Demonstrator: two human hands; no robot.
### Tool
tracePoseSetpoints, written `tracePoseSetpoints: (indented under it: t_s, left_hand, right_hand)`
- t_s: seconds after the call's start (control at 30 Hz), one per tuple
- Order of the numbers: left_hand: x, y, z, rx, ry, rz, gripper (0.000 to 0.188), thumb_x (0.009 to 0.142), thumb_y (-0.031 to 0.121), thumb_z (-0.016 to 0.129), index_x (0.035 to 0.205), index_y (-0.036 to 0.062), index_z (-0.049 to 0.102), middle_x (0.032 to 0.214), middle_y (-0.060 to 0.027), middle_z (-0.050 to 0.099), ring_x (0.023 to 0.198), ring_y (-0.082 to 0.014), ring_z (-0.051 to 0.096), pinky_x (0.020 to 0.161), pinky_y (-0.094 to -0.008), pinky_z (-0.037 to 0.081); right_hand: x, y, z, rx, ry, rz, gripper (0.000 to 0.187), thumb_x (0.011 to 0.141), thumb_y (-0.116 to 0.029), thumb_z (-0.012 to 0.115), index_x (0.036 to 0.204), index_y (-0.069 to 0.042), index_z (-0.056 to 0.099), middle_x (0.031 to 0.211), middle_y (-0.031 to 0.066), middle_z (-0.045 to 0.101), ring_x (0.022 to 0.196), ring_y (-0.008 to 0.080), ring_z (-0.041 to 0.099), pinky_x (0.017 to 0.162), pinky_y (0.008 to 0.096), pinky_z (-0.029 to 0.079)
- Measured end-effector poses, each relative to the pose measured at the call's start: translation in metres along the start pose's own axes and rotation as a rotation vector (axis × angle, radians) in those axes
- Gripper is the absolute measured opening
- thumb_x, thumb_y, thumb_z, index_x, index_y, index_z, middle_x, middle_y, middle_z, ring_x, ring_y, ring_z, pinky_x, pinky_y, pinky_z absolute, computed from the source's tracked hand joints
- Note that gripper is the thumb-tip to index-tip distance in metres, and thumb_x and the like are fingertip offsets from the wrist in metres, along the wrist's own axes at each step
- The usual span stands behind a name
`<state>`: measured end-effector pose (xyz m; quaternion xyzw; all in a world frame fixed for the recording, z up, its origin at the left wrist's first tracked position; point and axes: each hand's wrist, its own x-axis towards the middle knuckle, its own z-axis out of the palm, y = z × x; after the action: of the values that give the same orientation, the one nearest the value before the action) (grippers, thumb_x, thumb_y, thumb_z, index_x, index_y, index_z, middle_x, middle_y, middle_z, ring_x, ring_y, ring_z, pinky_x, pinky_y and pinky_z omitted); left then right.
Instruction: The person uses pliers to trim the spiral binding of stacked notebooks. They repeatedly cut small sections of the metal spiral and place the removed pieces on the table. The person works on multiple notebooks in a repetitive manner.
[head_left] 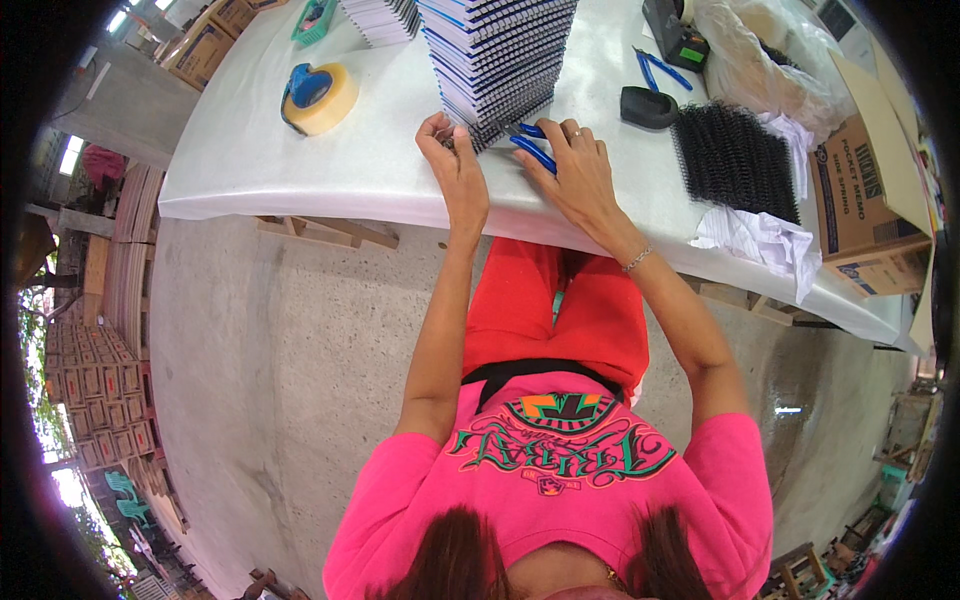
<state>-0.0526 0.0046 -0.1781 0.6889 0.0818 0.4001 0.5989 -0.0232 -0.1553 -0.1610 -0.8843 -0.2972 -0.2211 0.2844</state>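
A tall stack of spiral-bound notebooks (497, 65) with black coils and blue covers stands on the white-covered table in front of me. My left hand (458, 170) is at the near corner of the stack, thumb and fingers closed on the coiled edge of a low notebook. In my right hand (582, 175) is a pair of blue-handled cutting pliers (535, 153). Their jaws point left and touch or nearly touch the coil at that corner. The fingers partly hide both the coil end and the plier handles.
On the table (230, 150), a tape roll (322, 98) lies to the left. To the right are a black tray (648, 108), blue-handled pliers (660, 70), loose black coils (737, 155), crumpled paper (760, 240), a plastic bag (770, 60) and an open cardboard box (865, 195).
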Motion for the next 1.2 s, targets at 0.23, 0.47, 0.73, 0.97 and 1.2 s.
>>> tracePoseSetpoints:
  t_s: [0.23, 0.47, 0.73, 0.97, 1.2]
  left_hand:
    - [-0.001, 0.000, -0.005, 0.321, -0.117, 0.179, 0.027, 0.101, 0.015, 0.054, 0.119, -0.0048, 0.051, 0.120, -0.0191, 0.048, 0.115, -0.0309, 0.047, 0.103, -0.0398, 0.037]
    - [-0.001, -0.003, -0.005, 0.272, -0.131, 0.174, 0.020, 0.098, 0.008, 0.055, 0.113, -0.0033, 0.049, 0.119, -0.0211, 0.048, 0.115, -0.0359, 0.047, 0.103, -0.0468, 0.035]
    - [-0.003, 0.001, -0.004, 0.279, -0.026, 0.148, 0.026, 0.102, 0.015, 0.051, 0.117, -0.0058, 0.050, 0.121, -0.0218, 0.049, 0.116, -0.0336, 0.047, 0.104, -0.0436, 0.035]
    - [-0.008, 0.005, -0.006, 0.506, -0.116, 0.254, 0.026, 0.095, 0.008, 0.059, 0.117, -0.0026, 0.052, 0.125, -0.0226, 0.050, 0.121, -0.0386, 0.045, 0.105, -0.0496, 0.032]
    - [-0.008, 0.001, -0.007, 0.487, -0.124, 0.276, 0.023, 0.089, 0.001, 0.061, 0.110, -0.0019, 0.052, 0.122, -0.0233, 0.048, 0.114, -0.0422, 0.046, 0.100, -0.0511, 0.036]
  right_hand:
    - [0.001, 0.000, 0.005, 0.003, -0.024, -0.022, 0.051, 0.093, -0.045, 0.065, 0.123, -0.004, 0.060, 0.107, 0.0174, 0.059, 0.099, 0.0339, 0.055, 0.084, 0.0473, 0.041]
    - [0.006, 0.001, 0.010, 0.009, -0.011, -0.075, 0.045, 0.093, -0.044, 0.065, 0.116, -0.005, 0.062, 0.092, 0.0169, 0.063, 0.082, 0.0339, 0.062, 0.073, 0.0442, 0.048]
    - [0.001, -0.003, 0.002, -0.004, -0.076, 0.034, 0.042, 0.094, -0.045, 0.065, 0.110, -0.006, 0.064, 0.082, 0.0140, 0.065, 0.074, 0.0319, 0.067, 0.064, 0.0427, 0.053]
    - [-0.005, 0.004, 0.002, -0.058, -0.030, -0.049, 0.047, 0.092, -0.047, 0.065, 0.119, -0.008, 0.062, 0.107, 0.0171, 0.061, 0.096, 0.0332, 0.056, 0.081, 0.0475, 0.040]
    - [-0.001, 0.003, 0.012, -0.072, 0.011, -0.096, 0.048, 0.091, -0.046, 0.065, 0.120, -0.008, 0.062, 0.105, 0.0166, 0.061, 0.094, 0.0328, 0.056, 0.080, 0.0478, 0.041]
